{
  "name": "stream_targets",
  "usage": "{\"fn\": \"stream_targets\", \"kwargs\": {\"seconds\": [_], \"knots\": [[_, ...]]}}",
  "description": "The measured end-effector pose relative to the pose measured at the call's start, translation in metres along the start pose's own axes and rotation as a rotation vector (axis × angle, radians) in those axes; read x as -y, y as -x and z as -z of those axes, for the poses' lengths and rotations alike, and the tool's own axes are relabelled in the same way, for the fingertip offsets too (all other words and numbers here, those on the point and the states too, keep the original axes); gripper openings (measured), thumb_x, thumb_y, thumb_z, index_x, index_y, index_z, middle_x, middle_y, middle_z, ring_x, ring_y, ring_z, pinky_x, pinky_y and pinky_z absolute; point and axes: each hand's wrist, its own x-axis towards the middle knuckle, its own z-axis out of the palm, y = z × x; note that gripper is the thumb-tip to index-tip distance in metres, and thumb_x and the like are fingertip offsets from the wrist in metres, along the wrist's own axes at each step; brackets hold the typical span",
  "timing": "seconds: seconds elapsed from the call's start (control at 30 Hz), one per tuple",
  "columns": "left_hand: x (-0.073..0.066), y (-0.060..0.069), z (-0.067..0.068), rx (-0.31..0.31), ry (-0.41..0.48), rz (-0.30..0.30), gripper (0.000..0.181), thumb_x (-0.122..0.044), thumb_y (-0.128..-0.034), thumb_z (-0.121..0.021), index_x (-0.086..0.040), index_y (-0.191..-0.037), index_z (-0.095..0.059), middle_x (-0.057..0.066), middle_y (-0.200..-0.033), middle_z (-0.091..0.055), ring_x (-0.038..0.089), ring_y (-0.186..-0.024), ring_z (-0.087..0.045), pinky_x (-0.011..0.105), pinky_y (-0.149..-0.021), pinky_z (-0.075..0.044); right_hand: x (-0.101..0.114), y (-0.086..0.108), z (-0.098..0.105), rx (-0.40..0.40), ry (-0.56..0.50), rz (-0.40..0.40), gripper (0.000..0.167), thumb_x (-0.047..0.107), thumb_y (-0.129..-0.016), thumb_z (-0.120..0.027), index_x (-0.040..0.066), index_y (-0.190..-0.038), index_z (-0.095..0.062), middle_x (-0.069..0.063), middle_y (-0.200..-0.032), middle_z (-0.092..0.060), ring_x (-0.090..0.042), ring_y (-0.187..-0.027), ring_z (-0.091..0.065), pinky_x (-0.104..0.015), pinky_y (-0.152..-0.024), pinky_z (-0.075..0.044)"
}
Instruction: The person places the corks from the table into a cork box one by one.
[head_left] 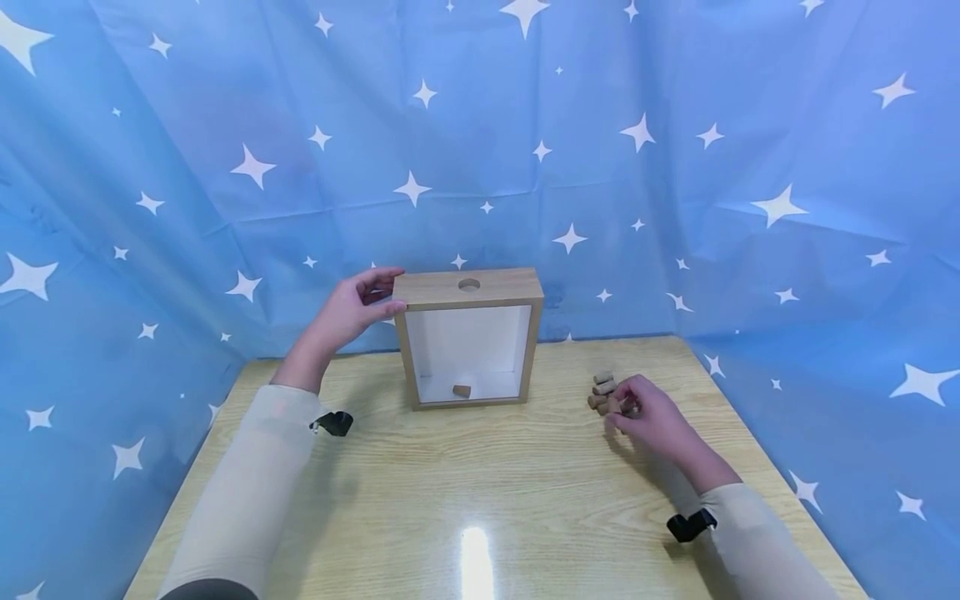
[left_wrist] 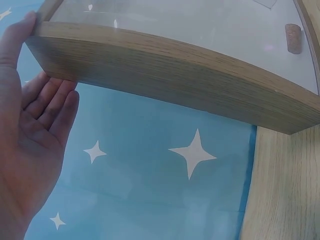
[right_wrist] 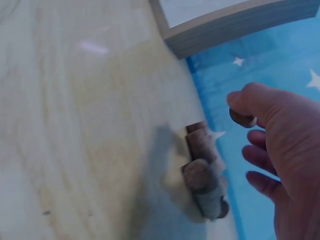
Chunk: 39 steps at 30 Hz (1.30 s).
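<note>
A shallow wooden box (head_left: 502,285) with a white back and a clear-looking front stands upright on the table, a round hole (head_left: 469,285) in its top. At its upper left corner my left hand (head_left: 348,312) grips it, thumb on the front edge and fingers behind. One cork (head_left: 462,391) lies inside on the box's floor. To the right, my right hand (head_left: 651,417) pinches a cork (right_wrist: 242,119) between thumb and index finger. Just beside that hand lies a small heap of corks (head_left: 603,387); in the right wrist view the heaped corks (right_wrist: 202,187) look blurred.
The light wood-grain table (head_left: 420,492) reaches forward to a blue curtain (head_left: 480,150) with white stars, which also runs along both sides. A black strap piece (head_left: 692,526) sits at the right cuff, and another (head_left: 334,423) at the left cuff.
</note>
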Motion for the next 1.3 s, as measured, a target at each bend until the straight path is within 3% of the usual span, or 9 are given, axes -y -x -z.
{"fn": "stream_targets", "kwargs": {"seconds": [0.2,0.57,0.8,1.07,1.3], "knots": [[-0.001,0.0,0.001,0.005,-0.008,0.008,0.07,-0.031,-0.1022,-0.085,-0.013,-0.163,-0.055,0.013,-0.157,-0.058,0.033,-0.153,-0.05,0.053,-0.126,-0.042,0.013,-0.004,0.006,0.005,-0.095,-0.022,0.031,0.002,-0.094,-0.087,0.007,-0.116,-0.065,-0.008,-0.107,-0.066,-0.027,-0.095,-0.064,-0.029,-0.073,-0.057],[0.0,0.0,0.001,0.012,-0.002,0.006,0.071,-0.032,-0.1016,-0.085,-0.016,-0.163,-0.055,0.013,-0.159,-0.057,0.033,-0.153,-0.049,0.053,-0.126,-0.042,0.028,-0.01,0.012,0.029,-0.187,-0.045,0.028,0.002,-0.098,-0.081,0.006,-0.12,-0.065,-0.009,-0.102,-0.066,-0.027,-0.085,-0.063,-0.032,-0.065,-0.058],[0.002,-0.001,0.001,0.007,-0.002,-0.009,0.069,-0.031,-0.1016,-0.085,-0.015,-0.162,-0.057,0.014,-0.159,-0.057,0.034,-0.153,-0.05,0.054,-0.126,-0.042,0.035,-0.016,0.014,-0.004,-0.126,-0.012,0.034,-0.003,-0.101,-0.07,0.005,-0.134,-0.068,-0.008,-0.106,-0.068,-0.022,-0.09,-0.064,-0.032,-0.069,-0.056],[0.001,0.0,0.002,0.005,-0.007,-0.009,0.069,-0.031,-0.1016,-0.085,-0.015,-0.162,-0.057,0.014,-0.158,-0.057,0.034,-0.153,-0.049,0.053,-0.126,-0.043,0.039,-0.025,0.012,-0.08,-0.114,0.025,0.032,-0.003,-0.104,-0.069,0.009,-0.133,-0.074,-0.008,-0.109,-0.071,-0.02,-0.092,-0.067,-0.03,-0.07,-0.057],[0.003,-0.001,0.001,0.004,-0.014,-0.011,0.068,-0.032,-0.1017,-0.085,-0.016,-0.162,-0.057,0.014,-0.158,-0.057,0.034,-0.153,-0.05,0.053,-0.127,-0.042,0.053,-0.039,0.018,-0.091,-0.143,0.018,0.028,0.007,-0.11,-0.069,0.012,-0.136,-0.076,-0.004,-0.113,-0.074,-0.023,-0.103,-0.07,-0.035,-0.074,-0.057]]}}
